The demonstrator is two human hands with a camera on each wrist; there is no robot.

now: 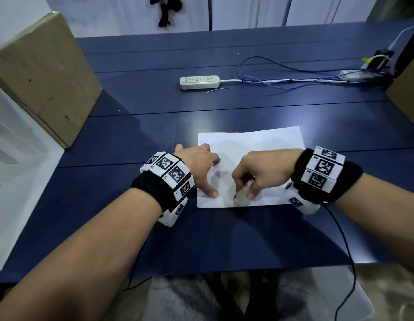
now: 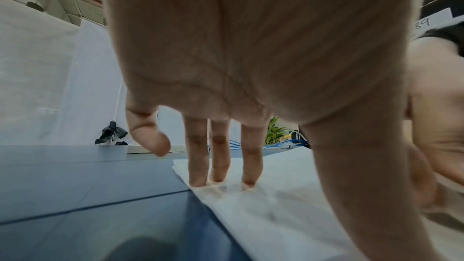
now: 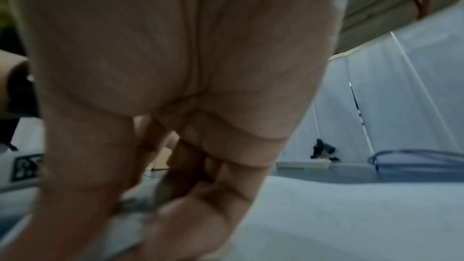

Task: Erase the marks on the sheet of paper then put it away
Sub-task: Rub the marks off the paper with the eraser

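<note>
Erasing looks to be the step in hand: the sheet of paper [image 1: 250, 154] lies flat on the blue table [image 1: 155, 126], just in front of the person and well short of the power strip [image 1: 199, 82] and blue cable [image 1: 282, 72] farther back. The right hand [image 1: 259, 170] hovers over the near edge of the sheet with its fingers and thumb curled round a small pale eraser [image 1: 239, 197], whose lower end touches the paper; the right wrist view is blurred, so it shows little more than bent fingers [image 3: 200, 195] closed low over the white surface. The left hand [image 1: 199, 165] lies spread on the left part of the sheet, fingers straight, holding nothing and pressing the paper down; in the left wrist view three fingertips [image 2: 198, 178] rest on the sheet near its left edge, the little finger is lifted clear, and the thumb reaches down toward the paper nearer the camera. I can make out no pencil marks on the sheet from the head view, only faint shadows and creases, so I cannot tell how much is left to rub out. To my judgement the next move calls for short strokes of the eraser under light pressure while the left hand pins the sheet, since thin paper may buckle or tear. A cardboard box [image 1: 44, 75] stands to the left; where the sheet is to be put away is not plain.
</note>
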